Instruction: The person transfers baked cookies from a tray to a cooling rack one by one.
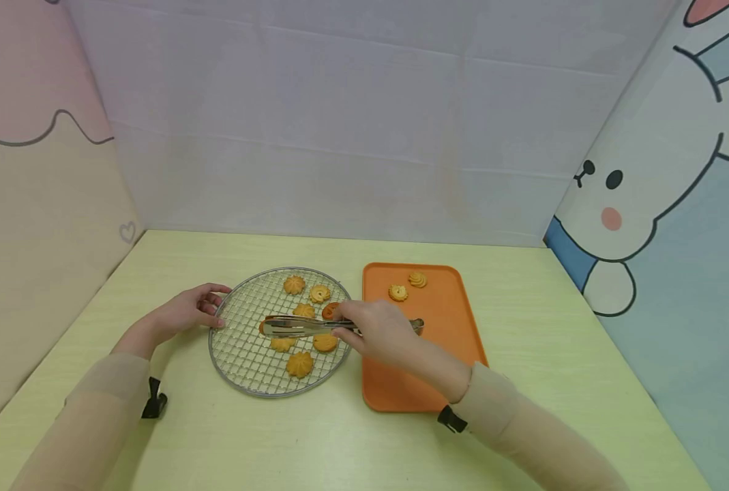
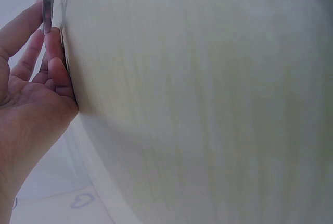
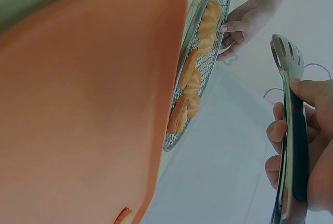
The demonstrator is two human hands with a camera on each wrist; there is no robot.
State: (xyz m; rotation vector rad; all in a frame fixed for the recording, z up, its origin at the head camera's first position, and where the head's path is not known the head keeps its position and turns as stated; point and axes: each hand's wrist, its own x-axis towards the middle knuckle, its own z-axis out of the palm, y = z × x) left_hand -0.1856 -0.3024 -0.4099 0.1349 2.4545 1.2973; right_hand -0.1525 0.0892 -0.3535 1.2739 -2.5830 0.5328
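Note:
My right hand (image 1: pixel 384 332) grips metal serving tongs (image 3: pixel 289 57) with dark handle grips. Their slotted tips (image 1: pixel 278 327) are above the round wire rack (image 1: pixel 241 372), and a reddish-brown edge of a cookie (image 3: pixel 272 48) shows between them. On the rack lie several golden cookies, among them a flower-shaped cookie (image 1: pixel 299 365) at the front and a ring-like cookie (image 1: pixel 320 294) at the back. At the rack's left side my left hand (image 1: pixel 189 310) pinches the metal rim (image 2: pixel 47 10) between thumb and fingers.
Right of the rack lies an orange tray (image 1: pixel 450 361), partly beneath my right forearm. Two cookies, a round cookie (image 1: pixel 397 292) and a swirled cookie (image 1: pixel 417 279), rest at its back. Printed fabric walls enclose the pale wooden table (image 1: pixel 266 443) at the back and sides.

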